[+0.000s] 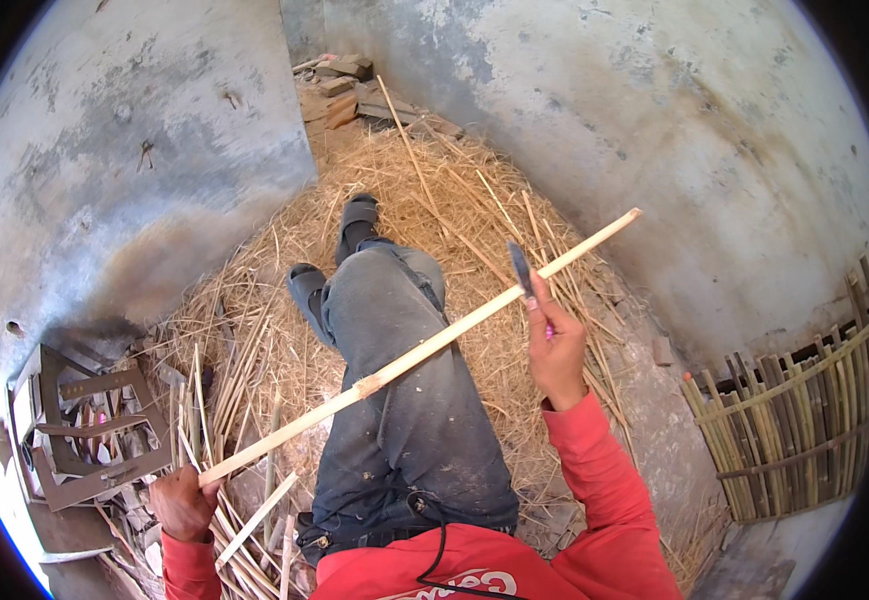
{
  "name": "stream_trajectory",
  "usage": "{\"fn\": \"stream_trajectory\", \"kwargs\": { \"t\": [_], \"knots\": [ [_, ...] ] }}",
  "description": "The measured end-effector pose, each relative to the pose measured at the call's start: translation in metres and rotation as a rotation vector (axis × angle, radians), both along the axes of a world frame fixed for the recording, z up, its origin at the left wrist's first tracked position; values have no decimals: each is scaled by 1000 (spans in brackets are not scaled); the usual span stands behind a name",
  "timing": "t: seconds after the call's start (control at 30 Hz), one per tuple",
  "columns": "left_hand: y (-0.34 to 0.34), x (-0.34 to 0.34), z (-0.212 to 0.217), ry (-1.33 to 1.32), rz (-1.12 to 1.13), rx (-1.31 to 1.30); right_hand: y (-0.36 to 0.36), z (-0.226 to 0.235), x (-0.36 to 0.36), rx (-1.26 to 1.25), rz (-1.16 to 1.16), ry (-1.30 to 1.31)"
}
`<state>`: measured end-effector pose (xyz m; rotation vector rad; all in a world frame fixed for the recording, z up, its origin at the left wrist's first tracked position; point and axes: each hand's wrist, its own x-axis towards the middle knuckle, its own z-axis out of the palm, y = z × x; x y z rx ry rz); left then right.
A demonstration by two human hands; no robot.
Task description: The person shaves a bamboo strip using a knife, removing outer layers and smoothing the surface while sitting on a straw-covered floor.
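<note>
A long pale bamboo strip [434,344] lies slantwise across my thighs, with a rough, darker node partway along it. Its lower left end is gripped in my left hand [184,503], fingers wrapped round it. My right hand [556,350] is closed on a knife [520,268] beside the strip's upper right part. The dark blade points up and crosses the strip; whether it touches the wood I cannot tell. Most of the handle is hidden in my fingers, with a bit of pink showing.
Straw and shavings [484,370] cover the floor around my legs. Loose bamboo strips [244,550] lie at the left. A broken frame [99,430] stands at far left, a slatted bamboo panel [794,425] at right. Bricks [344,75] sit at the back between plastered walls [594,100].
</note>
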<state>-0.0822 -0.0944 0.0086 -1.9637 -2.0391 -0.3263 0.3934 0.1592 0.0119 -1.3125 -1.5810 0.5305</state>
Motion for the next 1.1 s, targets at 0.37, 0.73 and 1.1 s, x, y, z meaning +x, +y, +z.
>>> {"fn": "stream_trajectory", "kwargs": {
  "t": [0.37, 0.73, 1.1],
  "knots": [
    [15, 46, 7, -198, 43, -210, -63, 18, -70, -141, 310, -34],
    [-6, 8, 2, -429, -6, -290, 38, 41, 17, 74, 6, -197],
    [-4, 5, 12, -249, 69, -196, 144, 20, 119, 220, -302, -182]
  ]
}}
